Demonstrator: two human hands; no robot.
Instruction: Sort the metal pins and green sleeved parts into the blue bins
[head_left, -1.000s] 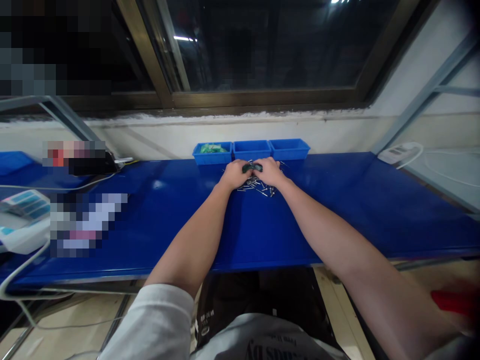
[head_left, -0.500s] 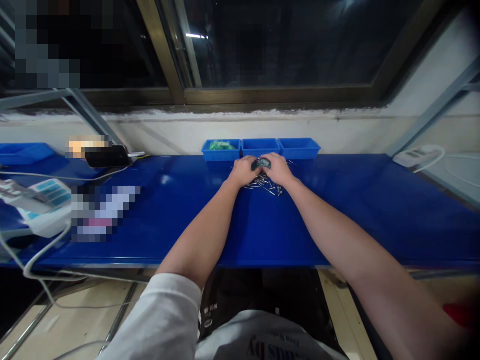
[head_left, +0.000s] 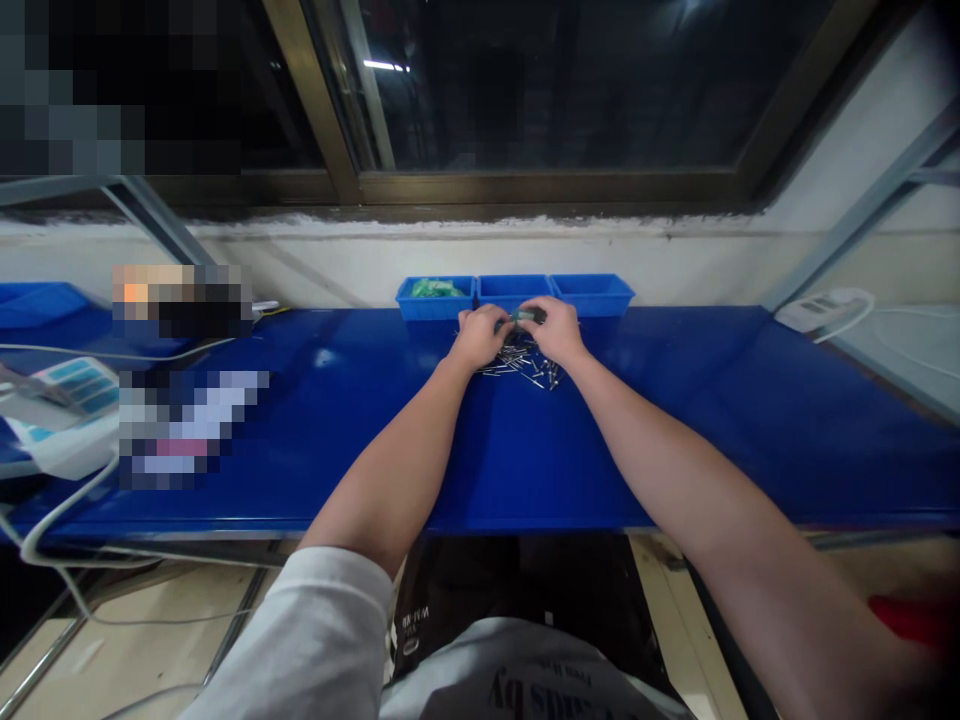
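Observation:
Both my arms reach forward over a blue table. My left hand and my right hand meet above a pile of small metal pins or screws. Together their closed fingers pinch a small dark green part between them. Just behind the hands stand three blue bins in a row; the left bin holds green pieces, the middle bin and right bin show no contents from here.
A white device with a cable lies at the table's left end. A white power strip sits at the far right. Behind the bins are a white wall and a dark window. A metal frame post rises at the right.
Both hands have lifted slightly toward the bins with the small dark part still between them. The view has shifted a little.

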